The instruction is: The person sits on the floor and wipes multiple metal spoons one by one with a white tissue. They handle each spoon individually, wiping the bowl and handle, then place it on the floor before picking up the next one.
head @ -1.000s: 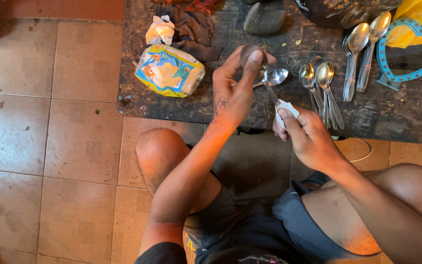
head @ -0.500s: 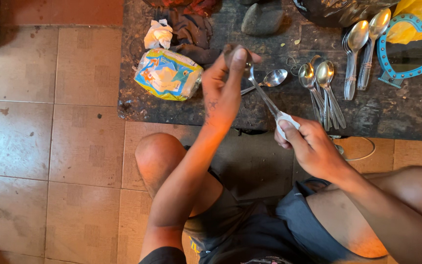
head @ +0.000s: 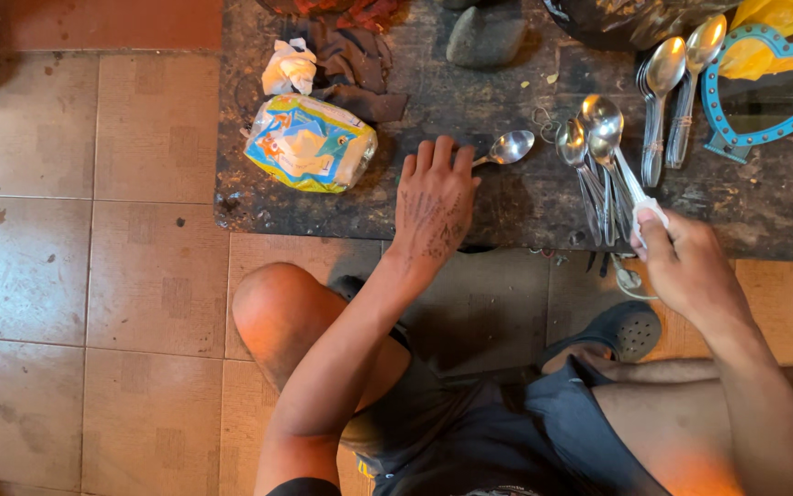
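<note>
My left hand [head: 433, 207] lies palm down on the dark wooden board [head: 506, 207], fingers stretched flat over the handle of a single spoon [head: 511, 147] whose bowl sticks out to the right. My right hand [head: 681, 262] grips a white cloth [head: 649, 216] wrapped round the handle of another spoon [head: 601, 115]. That spoon rests across a pile of several spoons [head: 584, 179].
A colourful packet [head: 309, 142], crumpled white paper [head: 288, 66], a dark rag [head: 350, 64] and a grey stone [head: 483, 37] sit on the board's left and back. More spoons [head: 672, 83], a blue heart-shaped mirror [head: 764, 83] and a yellow bag [head: 782, 18] lie right. Tiled floor [head: 93, 230] spreads left.
My left hand let go of the raised spoon and dropped flat onto the board by the lone spoon. My right hand carried the cloth-wrapped spoon right onto the pile.
</note>
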